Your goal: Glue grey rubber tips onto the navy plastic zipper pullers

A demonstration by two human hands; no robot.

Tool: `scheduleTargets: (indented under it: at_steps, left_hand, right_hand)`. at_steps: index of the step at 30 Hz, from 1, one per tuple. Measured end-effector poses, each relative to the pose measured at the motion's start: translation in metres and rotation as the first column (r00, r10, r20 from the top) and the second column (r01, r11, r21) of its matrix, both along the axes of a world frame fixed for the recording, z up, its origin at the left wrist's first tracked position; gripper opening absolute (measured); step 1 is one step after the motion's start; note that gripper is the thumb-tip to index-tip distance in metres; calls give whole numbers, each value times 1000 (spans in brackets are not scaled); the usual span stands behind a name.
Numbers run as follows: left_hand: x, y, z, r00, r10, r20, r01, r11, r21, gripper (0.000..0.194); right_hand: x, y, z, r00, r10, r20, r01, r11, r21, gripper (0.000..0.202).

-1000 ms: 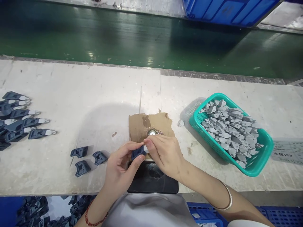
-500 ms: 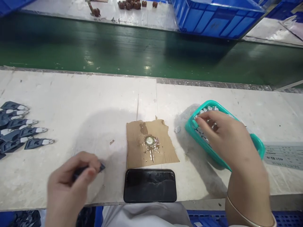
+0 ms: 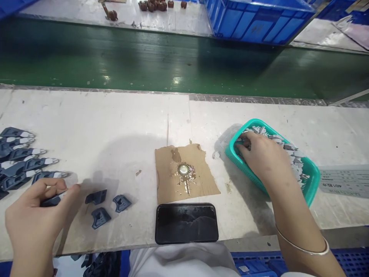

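My left hand [image 3: 40, 211] is closed around a dark blue-grey plastic piece [image 3: 52, 201] with a pale end, beside the front of a pile of similar pieces with white tips [image 3: 17, 154]. To its right lie three loose dark plastic pieces [image 3: 100, 218]. My right hand [image 3: 263, 157] reaches into a teal basket [image 3: 314, 184] of small grey-white plastic parts [image 3: 294, 154]. Its fingers are curled at the basket's left end, and what they grip, if anything, is hidden.
Between my hands lies a torn cardboard piece [image 3: 167, 184] with a small round cap [image 3: 183, 169] in wet, shiny liquid. A black phone [image 3: 186, 224] lies at the table's front edge. Beyond the table run a green strip [image 3: 144, 61] and a blue crate [image 3: 259, 21].
My left hand has moved left toward the pile, uncovering the three loose pieces. My right hand has gone deeper into the basket, and more of the grey-white parts show.
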State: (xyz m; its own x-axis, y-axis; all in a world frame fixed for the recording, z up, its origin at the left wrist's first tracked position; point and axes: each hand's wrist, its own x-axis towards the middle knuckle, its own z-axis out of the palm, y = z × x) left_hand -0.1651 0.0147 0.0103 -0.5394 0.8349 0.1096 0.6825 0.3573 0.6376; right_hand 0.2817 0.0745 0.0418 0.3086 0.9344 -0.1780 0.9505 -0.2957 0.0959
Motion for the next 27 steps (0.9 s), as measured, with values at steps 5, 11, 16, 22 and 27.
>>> scheduleTargets:
  at_steps: [5, 11, 16, 22, 27]
  left_hand:
    - [2, 11, 11, 977, 160, -144, -176, 979, -107, 30]
    - [-19, 15, 1, 940, -36, -339, -36, 979, -202, 52]
    - [-17, 2, -4, 861, -148, -486, 154, 988, -27, 59]
    - [-8, -18, 4, 747, -642, -174, 579, 756, -306, 34]
    - [-3, -17, 6, 769, -638, -21, 585, 717, -380, 37]
  right_hand:
    - [-5, 0, 5, 999, 38, -10, -38, 999, -38, 20]
    - [2, 0, 0, 997, 81, -16, -81, 996, -43, 14]
    - [12, 3, -3, 991, 92, -94, -102, 989, -108, 21]
    - [29, -7, -5, 979, 70, -192, -45, 990, 130, 30]
    - [18, -23, 4, 846, 333, -415, -94, 861, 499, 21]
